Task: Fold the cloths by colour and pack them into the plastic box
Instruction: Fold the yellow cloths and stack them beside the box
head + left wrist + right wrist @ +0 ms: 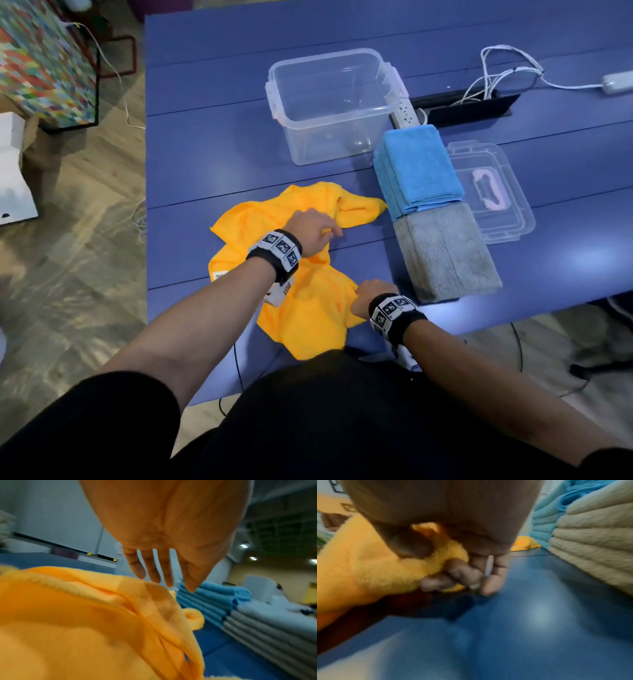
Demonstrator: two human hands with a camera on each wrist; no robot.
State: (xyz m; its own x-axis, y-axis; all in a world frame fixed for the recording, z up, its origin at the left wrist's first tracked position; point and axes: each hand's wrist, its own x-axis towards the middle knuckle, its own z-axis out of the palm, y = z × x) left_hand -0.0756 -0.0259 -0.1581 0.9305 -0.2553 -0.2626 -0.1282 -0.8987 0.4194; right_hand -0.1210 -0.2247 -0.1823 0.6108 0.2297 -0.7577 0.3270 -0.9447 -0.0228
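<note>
Crumpled yellow cloths [308,274] lie on the blue table [212,144] in front of me. My left hand [317,229] reaches over them with fingers [154,568] straight, just above the yellow cloth [85,615]. My right hand [368,296] pinches a yellow cloth edge [419,563] between thumb and curled fingers near the table's front edge. A folded blue stack [419,171] and a folded grey stack [445,255] sit to the right. The clear plastic box [334,102] stands beyond, nothing visible inside.
The box's clear lid [493,195] lies right of the stacks. A white power strip [407,113], cables [503,75] and a black cable slot [469,106] are at the back right. The table's left edge drops to a wooden floor [85,205].
</note>
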